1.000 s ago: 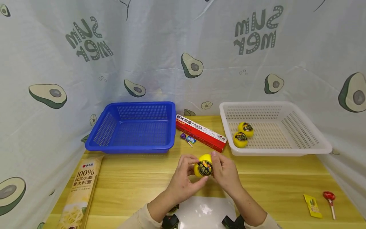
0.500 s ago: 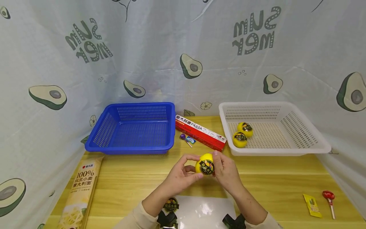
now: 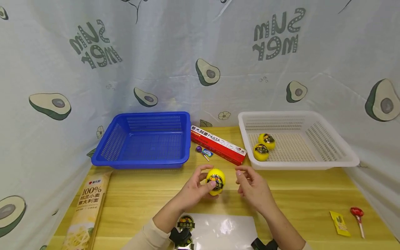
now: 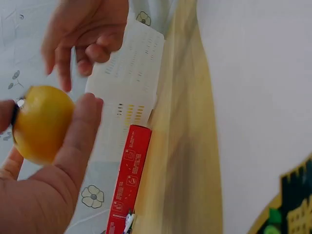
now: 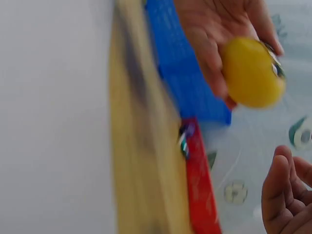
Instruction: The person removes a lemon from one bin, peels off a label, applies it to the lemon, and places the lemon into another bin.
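My left hand (image 3: 197, 187) holds a yellow lemon (image 3: 218, 175) above the table, its thumb lying across a black-and-gold fruit sticker on the skin. In the left wrist view the lemon (image 4: 46, 124) sits between thumb and fingers. My right hand (image 3: 254, 189) is apart from it, just to its right, fingers loosely bent around nothing. Below the hands lies a white sticker sheet (image 3: 225, 229) with round black-and-gold stickers (image 3: 185, 222) at its left edge. Two stickered lemons (image 3: 261, 152) rest in the white basket (image 3: 300, 166) at the back right.
A blue basket (image 3: 140, 163) stands at the back left. Between the baskets are a red pasta box (image 3: 218, 145), a purple lollipop (image 3: 199, 149) and a small blue-green wrapper (image 3: 207, 152). A spaghetti pack (image 3: 87, 208) lies left; a yellow packet (image 3: 340, 224) and red lollipop (image 3: 357, 212) lie right.
Both hands were on the lemon before. The right hand has let go and drawn off to the right, while the left has shifted the lemon slightly left, its thumb now over the sticker.
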Demonstrator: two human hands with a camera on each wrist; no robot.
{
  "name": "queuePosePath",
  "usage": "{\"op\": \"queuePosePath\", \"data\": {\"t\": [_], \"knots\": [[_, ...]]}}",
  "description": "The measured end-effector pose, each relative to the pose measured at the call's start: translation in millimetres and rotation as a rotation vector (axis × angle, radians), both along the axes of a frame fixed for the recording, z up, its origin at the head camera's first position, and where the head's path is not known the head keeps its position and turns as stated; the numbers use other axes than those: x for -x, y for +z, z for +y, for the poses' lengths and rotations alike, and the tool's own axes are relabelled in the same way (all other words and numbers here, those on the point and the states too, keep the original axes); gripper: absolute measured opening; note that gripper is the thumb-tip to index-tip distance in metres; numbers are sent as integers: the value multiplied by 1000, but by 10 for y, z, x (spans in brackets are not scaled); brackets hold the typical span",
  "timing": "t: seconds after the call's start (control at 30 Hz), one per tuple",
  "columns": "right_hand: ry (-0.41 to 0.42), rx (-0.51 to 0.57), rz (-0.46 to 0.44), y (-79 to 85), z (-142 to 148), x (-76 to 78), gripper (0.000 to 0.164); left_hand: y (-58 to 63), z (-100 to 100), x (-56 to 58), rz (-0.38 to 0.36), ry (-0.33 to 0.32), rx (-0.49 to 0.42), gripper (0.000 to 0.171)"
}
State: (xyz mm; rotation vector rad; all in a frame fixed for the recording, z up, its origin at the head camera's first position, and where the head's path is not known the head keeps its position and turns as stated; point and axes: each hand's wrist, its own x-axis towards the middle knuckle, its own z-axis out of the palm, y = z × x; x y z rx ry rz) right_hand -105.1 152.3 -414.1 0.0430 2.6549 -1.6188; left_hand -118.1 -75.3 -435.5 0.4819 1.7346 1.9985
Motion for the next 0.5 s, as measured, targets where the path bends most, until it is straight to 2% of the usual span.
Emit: {"op": "queuePosePath", "data": {"t": [0.2, 0.3, 0.4, 0.5], "knots": [[-208, -108, 80, -18, 581, -48, 40, -48, 7, 30, -57, 51, -16, 51], [-308, -138, 82, 9, 931, -19, 49, -53, 10, 33, -62, 59, 5, 61], [-350, -195, 61, 44, 1242, 49, 62, -58, 10, 26, -47, 43, 10, 77], [-339, -250, 28, 59, 1442, 119, 76, -75, 15, 18, -9, 13, -7, 86]]}}
